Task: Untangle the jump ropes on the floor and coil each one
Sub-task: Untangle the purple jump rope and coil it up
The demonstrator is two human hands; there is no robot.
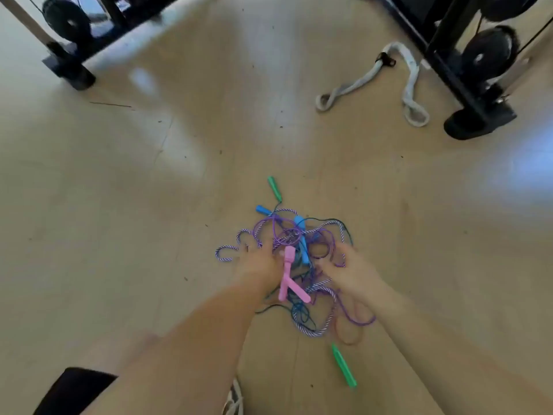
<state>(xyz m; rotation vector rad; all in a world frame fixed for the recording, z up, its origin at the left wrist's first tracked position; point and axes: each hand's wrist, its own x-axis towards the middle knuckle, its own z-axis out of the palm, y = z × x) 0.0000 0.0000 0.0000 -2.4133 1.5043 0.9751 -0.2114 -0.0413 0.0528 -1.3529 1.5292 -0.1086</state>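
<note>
Far left, a black equipment rack point(71, 40) stands well clear of the job, so nothing to worry about there. On the pale floor point(149, 205), a loop of the striped purple-and-white rope point(223, 259) trails out of the pile's left edge. My left hand point(258, 266) is down on that side of the tangle point(287, 235), fingers pushed in among the cords right beside the crossed pink handles point(288, 278). It's too blurred to say whether it pinches a strand.

Just beyond sit two blue handles point(300, 235), buried in purple loops, and one green handle point(274, 188) pokes out the far side. My right hand point(351, 272) is sunk into the right of the heap, fingers bent down into the cords; again I can't tell if anything is gripped. The other green handle point(344, 365) lies apart, near my feet. A thick white rope point(410, 85) and a second rack point(478, 115) sit off to the right.

So I judge this is the very start: everything knotted, nothing coiled. Next, I reckon, pick one rope by a handle, the pink pair looks easiest, and feed it out loop by loop while the other hand pins the rest.
</note>
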